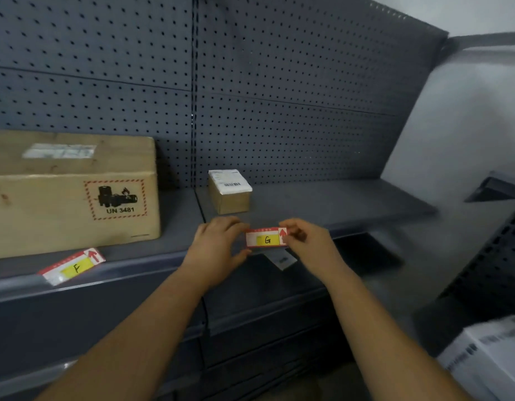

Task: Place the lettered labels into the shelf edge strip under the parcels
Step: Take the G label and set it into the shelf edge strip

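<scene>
A red and white label with a yellow patch marked G (266, 238) is held between both hands at the shelf's front edge, just below a small cardboard parcel (229, 192). My left hand (217, 246) pinches its left end and my right hand (307, 240) pinches its right end. A second label marked F (74, 267) sits tilted in the clear edge strip (140, 277) under a large cardboard parcel (74, 195) with a UN 3481 battery mark.
The grey shelf (337, 204) is backed by a perforated panel (250, 96). A small grey tag (283, 260) hangs under the shelf edge near my hands. White boxes (493, 357) stand at the lower right, beside another dark rack (496, 264).
</scene>
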Motion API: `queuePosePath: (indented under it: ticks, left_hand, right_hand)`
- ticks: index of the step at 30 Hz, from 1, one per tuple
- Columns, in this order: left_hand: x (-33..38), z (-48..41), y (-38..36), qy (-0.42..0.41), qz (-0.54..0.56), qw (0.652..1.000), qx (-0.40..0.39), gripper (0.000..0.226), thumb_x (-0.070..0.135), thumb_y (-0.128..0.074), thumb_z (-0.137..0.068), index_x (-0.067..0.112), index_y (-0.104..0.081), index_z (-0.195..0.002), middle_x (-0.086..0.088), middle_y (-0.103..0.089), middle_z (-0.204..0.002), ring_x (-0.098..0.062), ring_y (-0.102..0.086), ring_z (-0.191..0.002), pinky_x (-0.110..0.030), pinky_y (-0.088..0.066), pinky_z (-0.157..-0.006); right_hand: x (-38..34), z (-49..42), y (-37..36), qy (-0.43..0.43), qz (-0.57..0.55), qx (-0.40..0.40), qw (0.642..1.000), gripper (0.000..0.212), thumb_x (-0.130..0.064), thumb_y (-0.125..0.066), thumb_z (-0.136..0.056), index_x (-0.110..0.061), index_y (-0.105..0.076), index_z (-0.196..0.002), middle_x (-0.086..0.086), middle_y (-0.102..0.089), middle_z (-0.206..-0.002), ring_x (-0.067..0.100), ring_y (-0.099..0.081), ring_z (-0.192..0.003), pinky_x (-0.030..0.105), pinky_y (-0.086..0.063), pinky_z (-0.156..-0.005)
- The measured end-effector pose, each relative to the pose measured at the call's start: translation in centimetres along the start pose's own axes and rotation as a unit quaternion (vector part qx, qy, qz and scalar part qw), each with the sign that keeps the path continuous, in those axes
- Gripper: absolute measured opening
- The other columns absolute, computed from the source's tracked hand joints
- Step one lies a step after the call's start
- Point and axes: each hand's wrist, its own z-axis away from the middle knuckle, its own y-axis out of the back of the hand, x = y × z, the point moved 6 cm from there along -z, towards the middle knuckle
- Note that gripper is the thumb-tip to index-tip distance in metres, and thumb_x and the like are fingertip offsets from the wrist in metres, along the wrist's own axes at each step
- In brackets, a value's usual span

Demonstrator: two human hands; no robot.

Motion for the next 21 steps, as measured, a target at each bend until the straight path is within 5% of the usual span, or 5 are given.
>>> queuePosePath:
  ticks: [4,21]
  left_hand:
    - [-0.1,1.7,-0.3,0.079,-0.011,0.997,0.022,0.052,0.039,-0.067,-0.08,0.02,-0.053,-0.126,-0.001,-0.053,-0.126,-0.022,-0.047,-0.117,-0.039,-0.036,-0.095]
    - [-0.6,2.6,-5.4,0.104,-0.066,0.991,-0.06,0.048,0.044,-0.054,-0.087,0.025,-0.05,-0.13,0.004,-0.05,-0.13,-0.016,-0.042,-0.12,-0.035,-0.029,-0.105]
  right_hand:
    - [1.5,-1.7,0.5,0.014,0.009,-0.038,0.999,0.026,-0.015,-0.064,-0.091,-0.038,-0.066,-0.102,-0.015,-0.062,-0.092,0.0,-0.06,-0.087,0.016,-0.048,-0.076]
    - [3.2,-7.0,-1.6,0.04,0.017,-0.097,0.994,0.021,-0.012,-0.06,-0.092,-0.029,-0.066,-0.103,-0.01,-0.059,-0.091,0.004,-0.056,-0.088,0.016,-0.042,-0.071]
